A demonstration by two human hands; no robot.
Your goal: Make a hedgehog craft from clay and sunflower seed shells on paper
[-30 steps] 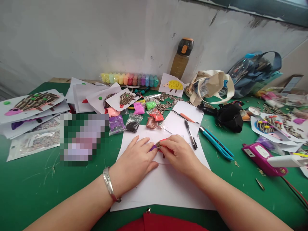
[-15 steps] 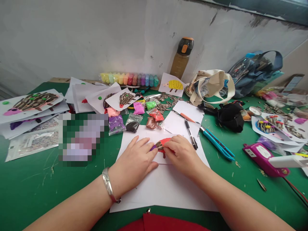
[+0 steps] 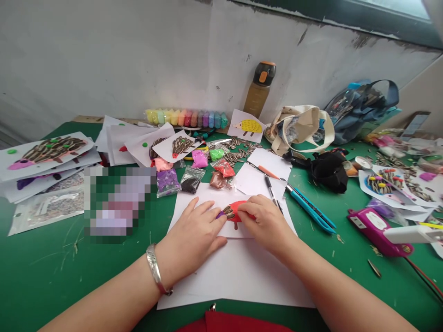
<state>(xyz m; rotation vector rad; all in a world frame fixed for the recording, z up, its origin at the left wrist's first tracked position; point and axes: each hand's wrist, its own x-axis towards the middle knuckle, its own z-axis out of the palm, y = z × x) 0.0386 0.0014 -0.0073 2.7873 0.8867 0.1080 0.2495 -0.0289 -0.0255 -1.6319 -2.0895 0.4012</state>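
Observation:
A small clay hedgehog picture lies on white paper (image 3: 238, 272) between my hands. Its red clay body (image 3: 235, 216) has sunflower seeds (image 3: 229, 212) stuck on the left part and a purple clay end (image 3: 220, 214) beside my left fingers. My left hand (image 3: 195, 233) is spread flat, with its fingertips touching the paper at the picture's left edge. Over the right part of the red clay, my right hand (image 3: 265, 221) has thumb and fingers pinched together. Whatever is between those fingertips is hidden.
Bagged clay (image 3: 168, 181) and a seed pile (image 3: 242, 147) lie beyond the paper. To the right are a pen (image 3: 272, 189), a blue utility knife (image 3: 311, 210) and a magenta glue gun (image 3: 379, 230). Finished seed pictures (image 3: 51, 152) are stacked at left; a bottle (image 3: 259, 90) stands behind.
My right hand has moved slightly right off the seeds, baring more of the red clay. The left hand stays in place. The view has tilted a little.

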